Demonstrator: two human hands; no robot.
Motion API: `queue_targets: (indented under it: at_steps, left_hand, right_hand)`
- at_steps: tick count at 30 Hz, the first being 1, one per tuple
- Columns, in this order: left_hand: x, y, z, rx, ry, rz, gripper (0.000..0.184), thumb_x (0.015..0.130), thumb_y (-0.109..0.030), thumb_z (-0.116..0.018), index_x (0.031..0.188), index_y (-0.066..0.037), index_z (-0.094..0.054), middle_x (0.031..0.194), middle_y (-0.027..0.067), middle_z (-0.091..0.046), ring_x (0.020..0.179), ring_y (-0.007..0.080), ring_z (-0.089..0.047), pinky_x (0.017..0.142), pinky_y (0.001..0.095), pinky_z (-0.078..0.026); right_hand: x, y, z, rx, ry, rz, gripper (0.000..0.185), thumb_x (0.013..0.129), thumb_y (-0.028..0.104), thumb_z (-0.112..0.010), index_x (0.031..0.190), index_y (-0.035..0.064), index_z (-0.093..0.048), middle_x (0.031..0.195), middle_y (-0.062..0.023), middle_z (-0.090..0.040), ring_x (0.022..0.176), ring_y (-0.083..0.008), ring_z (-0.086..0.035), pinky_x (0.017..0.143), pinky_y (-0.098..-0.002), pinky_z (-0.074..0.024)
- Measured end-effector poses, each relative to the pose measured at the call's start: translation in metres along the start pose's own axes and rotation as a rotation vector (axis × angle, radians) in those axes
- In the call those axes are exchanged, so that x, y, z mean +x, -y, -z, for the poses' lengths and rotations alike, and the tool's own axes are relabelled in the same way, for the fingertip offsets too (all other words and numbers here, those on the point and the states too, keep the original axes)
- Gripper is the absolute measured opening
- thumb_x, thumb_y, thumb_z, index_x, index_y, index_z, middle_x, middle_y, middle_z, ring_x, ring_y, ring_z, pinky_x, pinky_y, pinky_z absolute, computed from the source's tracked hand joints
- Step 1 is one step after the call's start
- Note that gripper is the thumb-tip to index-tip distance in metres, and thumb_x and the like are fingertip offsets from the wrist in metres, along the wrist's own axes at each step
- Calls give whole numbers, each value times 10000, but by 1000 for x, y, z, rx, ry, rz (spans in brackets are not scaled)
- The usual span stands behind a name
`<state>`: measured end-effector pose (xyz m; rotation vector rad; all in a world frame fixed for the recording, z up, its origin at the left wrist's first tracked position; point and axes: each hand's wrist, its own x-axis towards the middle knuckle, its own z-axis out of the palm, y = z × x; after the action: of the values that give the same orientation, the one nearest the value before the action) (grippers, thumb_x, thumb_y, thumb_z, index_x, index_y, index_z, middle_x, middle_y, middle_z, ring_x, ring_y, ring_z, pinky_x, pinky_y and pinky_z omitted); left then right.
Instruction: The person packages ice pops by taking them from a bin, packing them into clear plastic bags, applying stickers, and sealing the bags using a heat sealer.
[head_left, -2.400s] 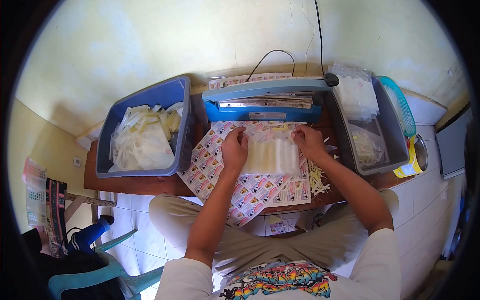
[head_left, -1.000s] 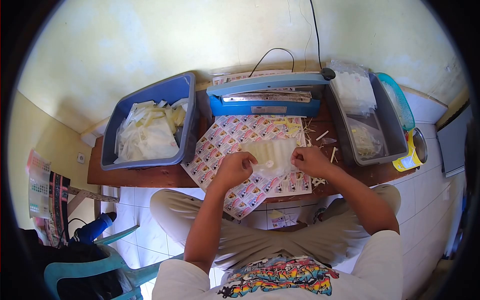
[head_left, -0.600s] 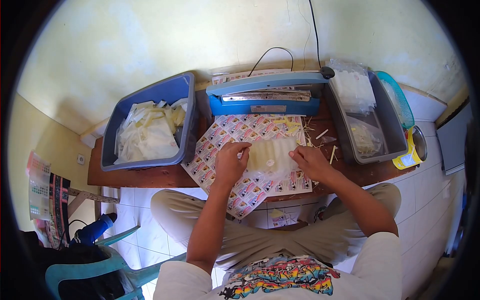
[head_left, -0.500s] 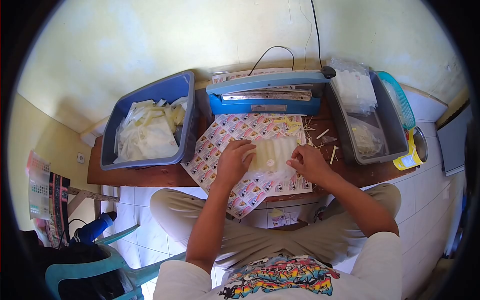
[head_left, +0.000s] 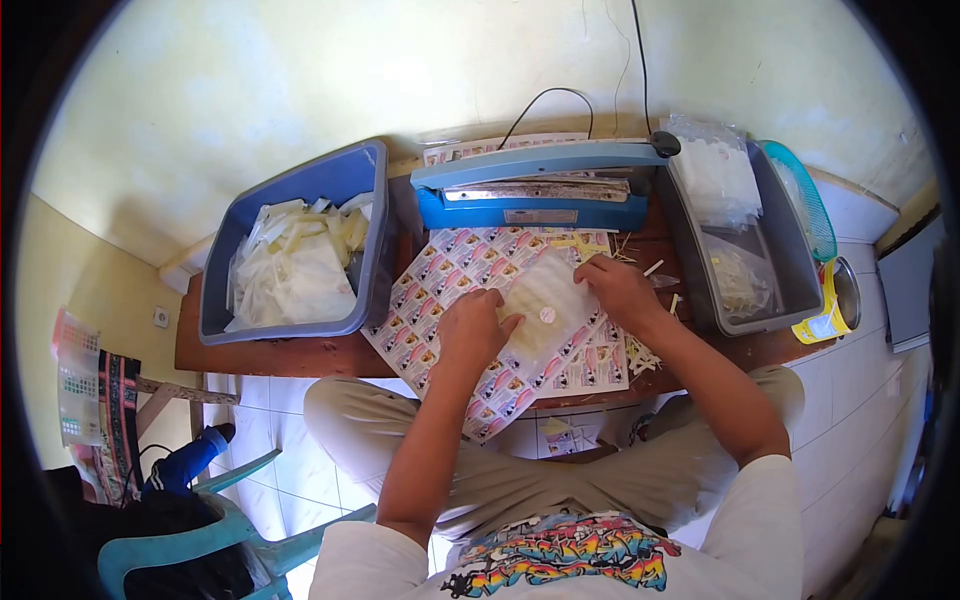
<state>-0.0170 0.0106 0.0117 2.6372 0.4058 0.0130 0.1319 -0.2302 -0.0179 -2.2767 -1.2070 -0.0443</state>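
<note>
A clear plastic packet (head_left: 545, 305) of pale contents, with a small round label, lies tilted on printed paper sheets (head_left: 455, 275). My left hand (head_left: 474, 325) is at the packet's left edge, its thumb apart from the fingers. At the upper right corner, the fingers of my right hand (head_left: 622, 290) are curled together and pinch the packet's edge. Just behind stands a blue impulse sealer (head_left: 530, 212), its long arm running above the sealing bar.
A blue-grey tub (head_left: 375, 270) of filled packets stands left. Another grey tub (head_left: 700, 290) with plastic bags stands right, beside a green basket (head_left: 818, 215) and a yellow can (head_left: 822, 310). Pale scraps (head_left: 640, 352) litter the wooden table (head_left: 280, 355). A green chair (head_left: 165, 545) is lower left.
The packet has turned from lying square to slanting, its right end raised. My right hand has moved up and away with that corner; my left hand has shifted slightly downward.
</note>
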Motion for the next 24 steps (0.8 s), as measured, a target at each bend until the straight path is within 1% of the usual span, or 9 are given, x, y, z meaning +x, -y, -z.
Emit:
queue_targets:
  at_steps: [4,6,8,10,11,14,20,22,24]
  left_hand:
    - [0,-2,1,65,22,-9,374,825,-304,-920,1080,-68,-783,1034,105,-767,1006,305,-731,846,442,-578]
    - [1,0,0,43,13,-38,379,825,-284,-919,1102,-67,-778,1066,115,-761,1033,322,-724,875,447,-577]
    - [5,5,-10,-170,-247,-388,376,867,-172,-862,1213,-67,-760,1256,149,-730,1184,368,-684,994,461,-563]
    - [16,4,-21,-190,-263,-485,392,884,-118,-824,1265,-71,-746,1343,156,-695,1253,381,-652,1049,466,-544]
    - [21,3,-26,-207,-278,-591,421,900,-64,-785,1317,-75,-732,1431,163,-660,1321,394,-619,1104,471,-524]
    - [24,3,-42,-168,-158,-543,424,917,-20,-737,1337,-82,-729,1478,163,-640,1372,391,-593,1131,474,-514]
    - [22,2,-37,-115,-177,-457,378,935,-64,-744,1312,-74,-732,1398,166,-666,1288,391,-622,1088,480,-535]
    - [18,-1,-35,-109,-197,-400,348,939,-84,-752,1287,-71,-738,1339,162,-673,1243,387,-632,1066,482,-543]
    - [14,-2,-34,-102,-221,-339,321,943,-104,-760,1261,-68,-745,1281,158,-680,1198,383,-642,1044,483,-551]
  right_hand:
    - [10,1,-2,-142,-102,98,207,927,83,-702,1130,113,-729,1096,-111,-707,995,-348,-730,861,-480,-596]
    - [4,21,8,-86,-111,10,202,942,141,-726,1142,108,-728,1069,-119,-721,986,-353,-733,860,-481,-593]
    - [-2,45,23,-31,-113,-74,219,957,199,-751,1153,104,-726,1041,-127,-735,977,-357,-736,859,-483,-591]
    - [-8,58,28,87,203,-305,332,954,304,-796,1182,82,-704,959,-157,-747,959,-378,-740,839,-484,-588]
    - [-10,61,25,85,207,-305,332,954,304,-796,1182,82,-704,959,-157,-747,959,-378,-740,839,-484,-588]
    - [-17,66,19,145,331,-344,412,941,324,-826,1225,66,-677,871,-178,-735,946,-395,-741,822,-495,-583]
    - [-18,53,10,42,185,-210,446,870,238,-867,1252,97,-685,1006,-157,-754,980,-371,-747,845,-491,-599]
    - [-13,44,10,-6,141,-120,393,891,171,-819,1270,130,-720,1154,-126,-766,1031,-355,-744,880,-475,-603]
    - [-3,40,9,-17,115,-85,360,894,141,-780,1252,127,-742,1152,-107,-776,1037,-348,-743,898,-470,-605]
